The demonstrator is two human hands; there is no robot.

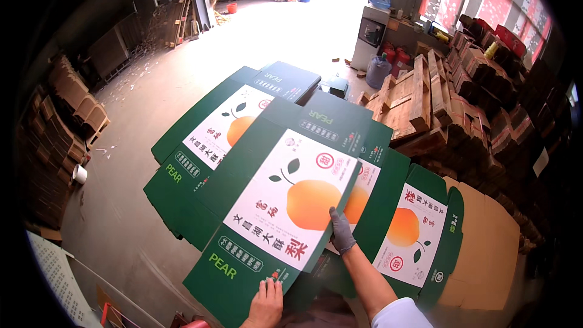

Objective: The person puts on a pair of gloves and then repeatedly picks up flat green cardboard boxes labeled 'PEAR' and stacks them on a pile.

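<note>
Warehouse floor below me, green box flat (276, 206) topmost on the stack; my left hand (266, 304) presses its near edge, gloved right hand (342, 232) pinches its side. Keep both edges level.

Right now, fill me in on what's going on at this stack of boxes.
A person is handling a flat, unfolded green carton printed with an orange fruit. The left hand, bare, presses on its near edge; the right hand, in a grey glove, grips its right edge. It lies tilted on top of a stack of like green cartons. More flat cartons lie to the right over plain brown cardboard. Stacked brown boxes line the right wall.
</note>
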